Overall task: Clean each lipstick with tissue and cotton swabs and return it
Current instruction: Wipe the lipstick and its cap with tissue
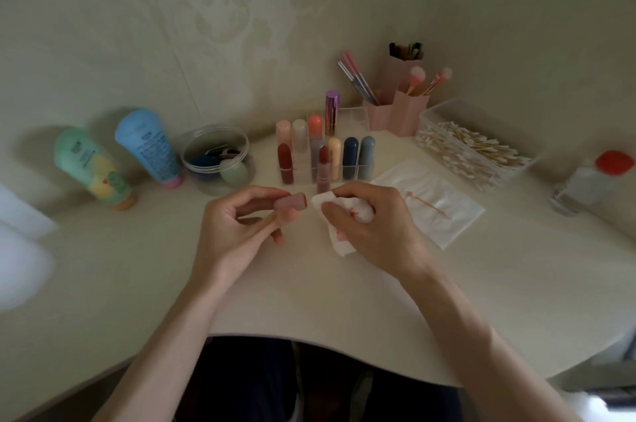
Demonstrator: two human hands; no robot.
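My left hand [241, 225] pinches a dusty-pink lipstick cap [292, 202] between thumb and fingers, its open end turned right. My right hand [371, 228] grips a crumpled white tissue [325, 203] with red smears, a finger's width from the cap. An uncapped pink lipstick [323, 170] with a dark red bullet stands on the table in front of the clear organizer [354, 168], which holds several capped lipsticks. A used cotton swab [426, 203] lies on a flat tissue sheet [444, 211] to the right.
A clear box of cotton swabs [471, 149] sits at the back right beside pink brush holders [406, 111]. Two lotion tubes [148, 146] and a round tub of sponges [218, 159] stand at the left. A red-capped bottle [592, 180] is at the far right.
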